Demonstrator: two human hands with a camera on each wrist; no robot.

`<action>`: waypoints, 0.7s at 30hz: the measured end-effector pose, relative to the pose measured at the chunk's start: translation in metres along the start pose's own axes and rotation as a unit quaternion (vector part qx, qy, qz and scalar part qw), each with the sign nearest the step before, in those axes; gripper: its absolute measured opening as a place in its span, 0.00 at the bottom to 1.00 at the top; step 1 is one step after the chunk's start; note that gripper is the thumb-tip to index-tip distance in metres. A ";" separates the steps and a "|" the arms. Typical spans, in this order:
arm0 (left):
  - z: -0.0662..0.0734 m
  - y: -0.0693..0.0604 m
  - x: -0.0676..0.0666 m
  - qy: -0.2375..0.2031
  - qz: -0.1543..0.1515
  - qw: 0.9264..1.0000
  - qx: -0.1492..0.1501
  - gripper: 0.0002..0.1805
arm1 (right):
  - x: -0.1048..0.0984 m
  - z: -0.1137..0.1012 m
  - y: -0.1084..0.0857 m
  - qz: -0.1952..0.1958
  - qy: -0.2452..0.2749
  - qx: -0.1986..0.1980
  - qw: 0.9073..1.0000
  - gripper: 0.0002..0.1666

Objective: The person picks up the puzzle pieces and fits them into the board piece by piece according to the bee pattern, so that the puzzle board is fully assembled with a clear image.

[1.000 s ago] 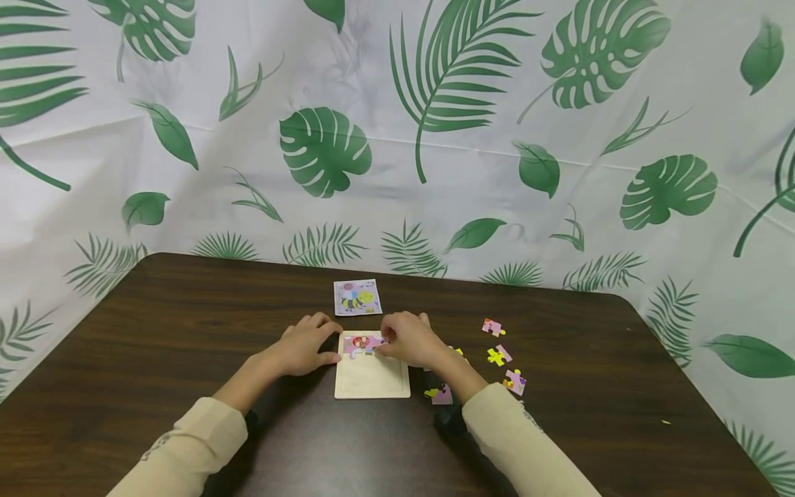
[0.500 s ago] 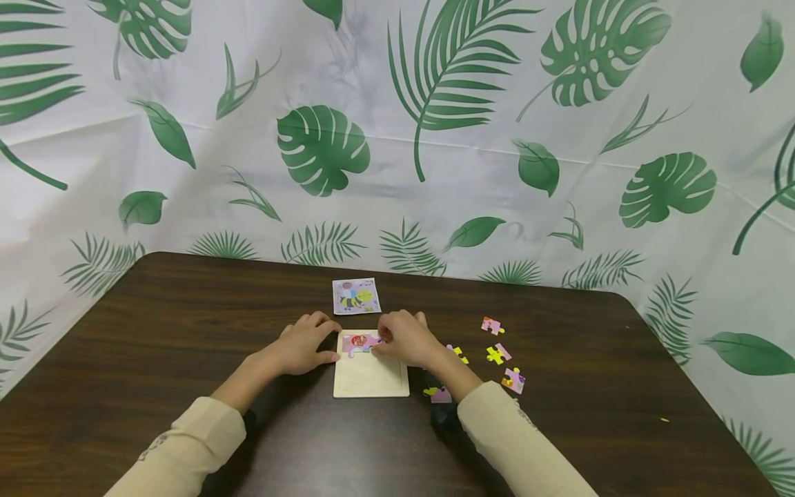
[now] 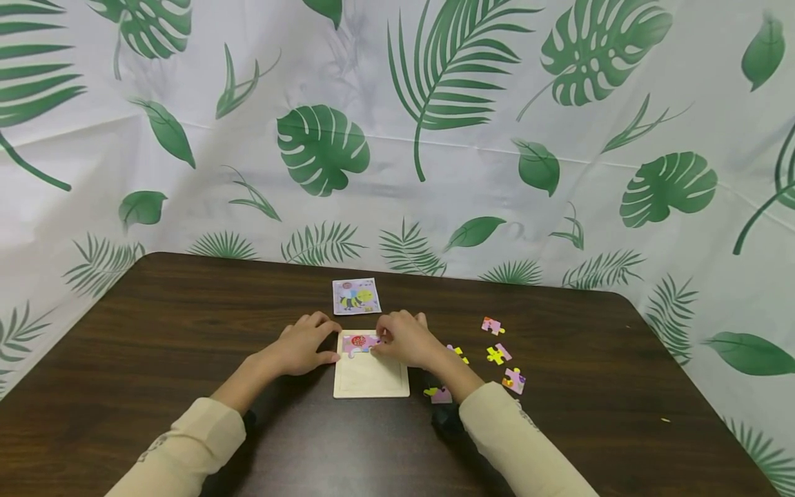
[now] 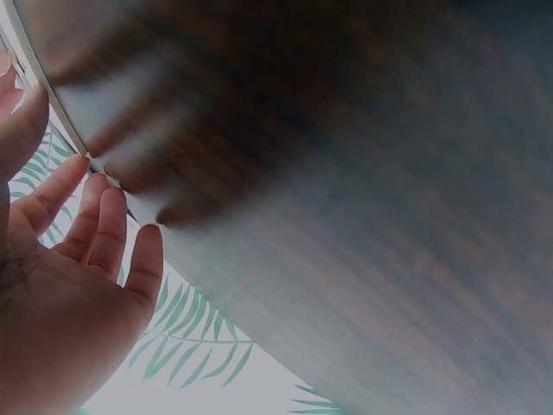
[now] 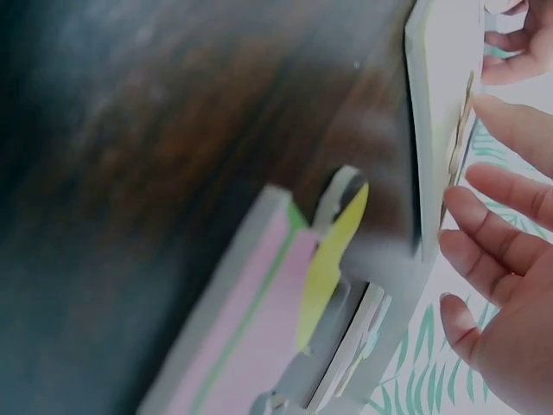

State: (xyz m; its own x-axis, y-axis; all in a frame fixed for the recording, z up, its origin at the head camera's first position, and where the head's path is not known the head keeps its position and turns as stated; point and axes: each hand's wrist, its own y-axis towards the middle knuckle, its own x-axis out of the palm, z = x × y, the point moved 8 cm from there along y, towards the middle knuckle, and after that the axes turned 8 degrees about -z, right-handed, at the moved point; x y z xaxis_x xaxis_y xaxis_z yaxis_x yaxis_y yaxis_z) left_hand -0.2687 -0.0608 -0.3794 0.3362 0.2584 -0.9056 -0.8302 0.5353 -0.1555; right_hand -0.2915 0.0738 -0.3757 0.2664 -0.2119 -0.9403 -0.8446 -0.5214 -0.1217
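A square wooden puzzle tray (image 3: 371, 378) lies on the table, with joined pink puzzle pieces showing a red balloon (image 3: 359, 341) along its far side. My left hand (image 3: 302, 345) rests at the tray's left edge, fingertips and thumb touching the rim. In the left wrist view its fingers (image 4: 104, 226) look loosely extended. My right hand (image 3: 406, 338) is over the tray's far right part, thumb and fingers pinching at a puzzle piece mostly hidden beneath them. From the right wrist view, the fingertips of the right hand (image 5: 510, 233) meet the piece edges on the tray.
Several loose puzzle pieces lie right of the tray, among them a yellow-and-pink piece (image 3: 499, 354), a pink one (image 3: 492, 326) and another (image 3: 514, 380). One more piece (image 3: 442, 395) sits by the right forearm. A bee picture card (image 3: 356, 297) lies behind the tray.
The red balloon on the pieces shows more fully than a second ago. The right fingers have shifted slightly at the tray; the left hand stays at the rim.
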 end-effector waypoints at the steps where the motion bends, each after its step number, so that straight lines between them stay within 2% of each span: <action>1: 0.000 0.000 0.000 0.000 0.000 1.000 0.000 0.24 | 0.000 0.000 0.000 0.000 0.002 0.000 1.000 0.12; 11: 0.003 -0.003 -0.003 -0.005 0.001 1.000 0.006 0.24 | -0.001 -0.001 -0.004 0.002 -0.004 -0.014 1.000 0.10; 21: 0.003 -0.002 -0.003 -0.005 0.000 1.000 0.006 0.24 | -0.001 -0.001 -0.004 -0.004 0.001 -0.012 1.000 0.10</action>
State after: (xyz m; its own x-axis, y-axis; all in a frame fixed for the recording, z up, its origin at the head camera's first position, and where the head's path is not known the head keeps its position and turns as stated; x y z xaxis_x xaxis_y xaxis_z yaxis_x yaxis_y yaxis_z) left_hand -0.2665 -0.0608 -0.3754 0.3404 0.2667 -0.9017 -0.8247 0.5453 -0.1501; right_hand -0.2874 0.0752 -0.3736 0.2737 -0.2094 -0.9387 -0.8312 -0.5427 -0.1213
